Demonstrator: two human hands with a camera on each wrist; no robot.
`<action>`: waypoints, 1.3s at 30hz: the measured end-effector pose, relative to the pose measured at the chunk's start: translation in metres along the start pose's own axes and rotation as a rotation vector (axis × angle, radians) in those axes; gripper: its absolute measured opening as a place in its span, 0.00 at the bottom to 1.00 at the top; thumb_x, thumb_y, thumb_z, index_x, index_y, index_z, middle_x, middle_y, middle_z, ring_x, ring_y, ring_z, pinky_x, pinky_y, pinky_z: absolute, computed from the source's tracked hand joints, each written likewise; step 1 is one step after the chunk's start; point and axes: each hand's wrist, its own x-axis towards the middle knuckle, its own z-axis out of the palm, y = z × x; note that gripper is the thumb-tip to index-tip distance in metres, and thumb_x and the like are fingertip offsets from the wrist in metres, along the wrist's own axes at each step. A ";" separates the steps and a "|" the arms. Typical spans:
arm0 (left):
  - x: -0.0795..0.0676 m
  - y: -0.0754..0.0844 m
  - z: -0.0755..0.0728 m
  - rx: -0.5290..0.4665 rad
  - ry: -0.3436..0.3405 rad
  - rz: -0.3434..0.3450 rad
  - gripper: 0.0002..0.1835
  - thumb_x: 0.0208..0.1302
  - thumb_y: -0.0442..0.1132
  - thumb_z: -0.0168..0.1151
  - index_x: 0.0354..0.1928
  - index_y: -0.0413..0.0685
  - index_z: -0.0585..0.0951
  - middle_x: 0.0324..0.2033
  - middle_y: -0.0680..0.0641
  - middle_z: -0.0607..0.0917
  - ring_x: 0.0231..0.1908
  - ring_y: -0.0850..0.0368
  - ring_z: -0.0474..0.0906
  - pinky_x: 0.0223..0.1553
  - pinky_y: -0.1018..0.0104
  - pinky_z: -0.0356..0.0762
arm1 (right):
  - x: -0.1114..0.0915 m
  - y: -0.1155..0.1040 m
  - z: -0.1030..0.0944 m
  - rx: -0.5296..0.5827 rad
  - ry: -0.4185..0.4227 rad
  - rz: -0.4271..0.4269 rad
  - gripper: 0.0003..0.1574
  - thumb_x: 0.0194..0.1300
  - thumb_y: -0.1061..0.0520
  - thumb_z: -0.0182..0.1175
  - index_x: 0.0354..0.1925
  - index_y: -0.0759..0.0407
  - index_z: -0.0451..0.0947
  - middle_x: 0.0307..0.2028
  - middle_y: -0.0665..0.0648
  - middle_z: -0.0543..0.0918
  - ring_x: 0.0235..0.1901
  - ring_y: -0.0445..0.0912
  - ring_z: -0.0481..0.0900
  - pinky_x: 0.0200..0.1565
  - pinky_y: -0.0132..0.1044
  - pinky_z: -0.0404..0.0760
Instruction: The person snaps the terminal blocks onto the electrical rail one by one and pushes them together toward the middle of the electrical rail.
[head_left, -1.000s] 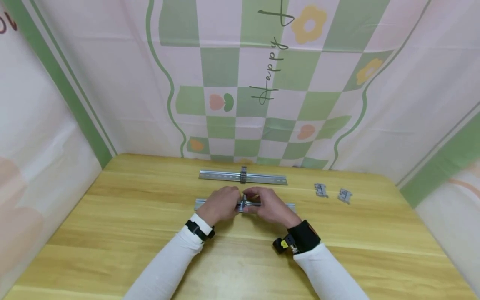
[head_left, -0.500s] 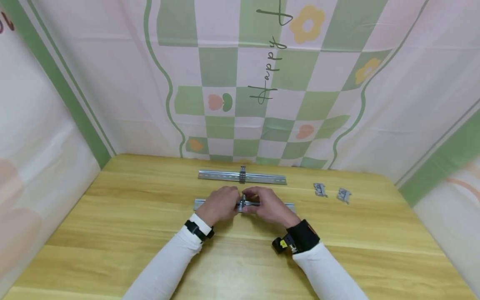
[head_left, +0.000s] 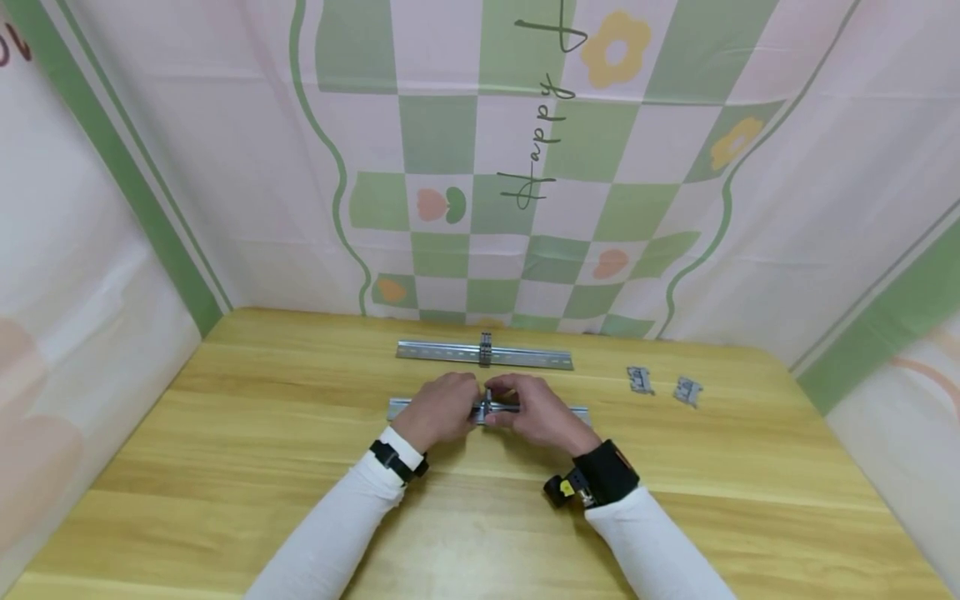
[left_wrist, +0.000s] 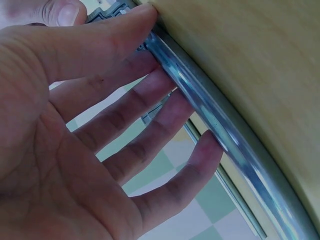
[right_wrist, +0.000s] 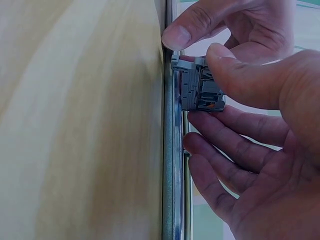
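Observation:
A slotted metal DIN rail lies crosswise on the table under both hands. At its middle stands a grey terminal block, seated against the rail in the right wrist view. My right hand pinches this block between thumb and fingers, the other fingers spread along the rail. Just left of the block, my left hand grips the rail, its thumb on the near edge and fingertips along the far side. Between the hands, the head view shows only a sliver of the block.
Behind the hands lies a second DIN rail with several terminal blocks clipped at its middle. Two loose terminal blocks, a left one and a right one, lie flat to the right. A patterned curtain hangs behind the wooden table.

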 end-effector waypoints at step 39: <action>-0.001 0.001 0.000 0.019 0.027 0.003 0.09 0.50 0.36 0.64 0.21 0.51 0.72 0.26 0.54 0.72 0.27 0.59 0.69 0.24 0.70 0.67 | 0.000 0.001 0.004 -0.046 0.021 -0.011 0.28 0.55 0.56 0.64 0.54 0.61 0.71 0.48 0.57 0.78 0.48 0.49 0.76 0.49 0.40 0.72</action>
